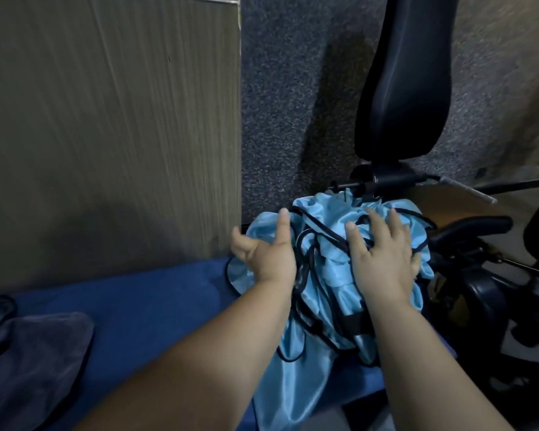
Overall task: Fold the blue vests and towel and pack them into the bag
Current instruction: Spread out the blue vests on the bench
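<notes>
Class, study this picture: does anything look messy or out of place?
Yes. The vests lie in a crumpled, tangled heap at the right edge of the blue surface, black trim looping everywhere, none of them folded.

No text can be read anywhere (frame blurred)

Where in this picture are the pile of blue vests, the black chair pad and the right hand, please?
blue vests (308, 377): head view, on the shiny lower fold of the pile.
black chair pad (402, 88): head view, on the middle of its padding.
right hand (386, 259): head view, on the back of the hand.
</notes>
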{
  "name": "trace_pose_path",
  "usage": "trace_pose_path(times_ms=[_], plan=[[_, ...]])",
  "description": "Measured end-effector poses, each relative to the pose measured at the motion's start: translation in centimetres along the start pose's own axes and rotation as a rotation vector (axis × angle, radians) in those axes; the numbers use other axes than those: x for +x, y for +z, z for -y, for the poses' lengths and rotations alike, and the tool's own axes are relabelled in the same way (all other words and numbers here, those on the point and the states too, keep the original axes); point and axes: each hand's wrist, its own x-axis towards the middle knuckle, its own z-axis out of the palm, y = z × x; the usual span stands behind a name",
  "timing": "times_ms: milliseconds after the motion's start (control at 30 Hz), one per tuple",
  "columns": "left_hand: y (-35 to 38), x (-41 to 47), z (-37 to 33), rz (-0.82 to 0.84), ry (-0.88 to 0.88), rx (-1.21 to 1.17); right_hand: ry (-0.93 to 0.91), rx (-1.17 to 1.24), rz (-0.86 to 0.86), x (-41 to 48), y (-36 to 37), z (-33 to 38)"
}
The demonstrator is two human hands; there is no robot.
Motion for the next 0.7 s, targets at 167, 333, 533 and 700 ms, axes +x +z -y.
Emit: trace_pose_path(times_ms=[167, 333, 533, 700], plan=[[1.6, 1.0, 1.6, 0.386, 0.19, 0.366, 0.177, -0.078, 0.128, 0.3, 0.7, -0.3], [2.1, 2.2, 2.9, 0.493, 0.028, 0.573, 0.25, -0.161, 0.191, 0.0, 1.2, -0.7], [0.7, 2.7, 3.2, 0.495, 0.023, 0.652, 0.252, -0.181, 0.193, -0.1, 1.3, -0.6], [-1.1, 1.9, 2.4, 0.484, 0.021, 0.584, 0.297, -0.084, 0.127, -0.4, 0.3, -0.2]])
